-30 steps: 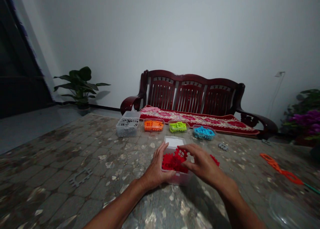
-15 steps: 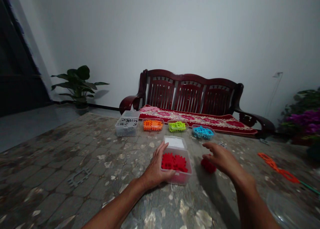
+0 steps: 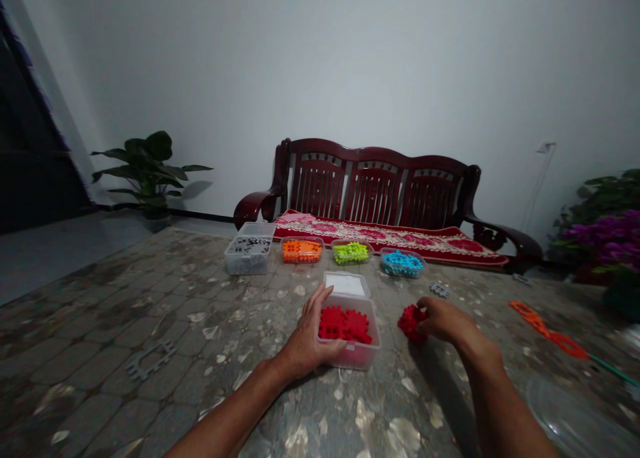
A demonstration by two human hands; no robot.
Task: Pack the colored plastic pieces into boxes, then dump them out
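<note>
My left hand (image 3: 315, 341) grips the left side of a clear plastic box (image 3: 369, 359), its thumb across the front wall. Red interlocking building pieces (image 3: 345, 326) lie inside, and the box's lid (image 3: 345, 285) is folded back behind it. To the right of the box, my right hand (image 3: 445, 319) has its fingers closed on the side of a red cluster of joined building pieces (image 3: 411, 322) at the tabletop. Parts of the fingertips there are hidden by the hand itself.
Behind stand a box of grey pieces (image 3: 249, 263) and tubs of orange (image 3: 302, 250), lime green (image 3: 351, 252) and blue pieces (image 3: 401, 264). Loose grey pieces (image 3: 151, 360) lie at the left. An orange looped piece (image 3: 547, 330) and a clear lid (image 3: 570, 418) lie at the right.
My right hand has come down from above the red cluster to its right side and closed on it. My left hand stays on the box. The whole view has shifted slightly.
</note>
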